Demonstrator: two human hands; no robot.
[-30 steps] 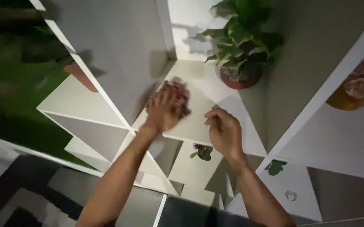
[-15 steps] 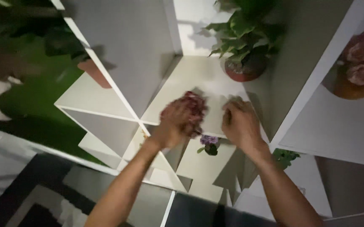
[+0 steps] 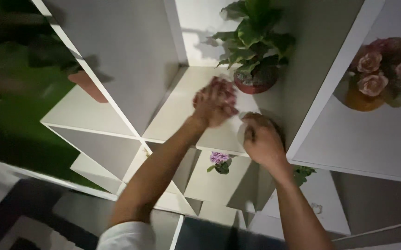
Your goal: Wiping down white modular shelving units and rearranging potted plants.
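Note:
My left hand point(image 3: 213, 105) lies palm-down on the floor of a white shelf compartment point(image 3: 177, 120), pressing a pink-red cloth point(image 3: 222, 86) that shows past the fingers. The cloth sits just left of a leafy green plant in a red pot point(image 3: 255, 82). To the right, at the compartment's front edge, my right hand point(image 3: 261, 140) rests with its fingers curled. A small pale thing shows at its fingertips, and whether the hand grips it is unclear.
The unit is a white cube shelf. Pink roses in an orange pot point(image 3: 372, 85) fill the right compartment, and a terracotta pot point(image 3: 89, 87) stands in the left one. A small purple flower point(image 3: 220, 159) sits in the compartment below. A dark patterned rug point(image 3: 29, 217) lies at lower left.
My left hand has slid the cloth across the shelf toward the red pot. My right hand stayed at the front edge, close beside it. The view shifted slightly.

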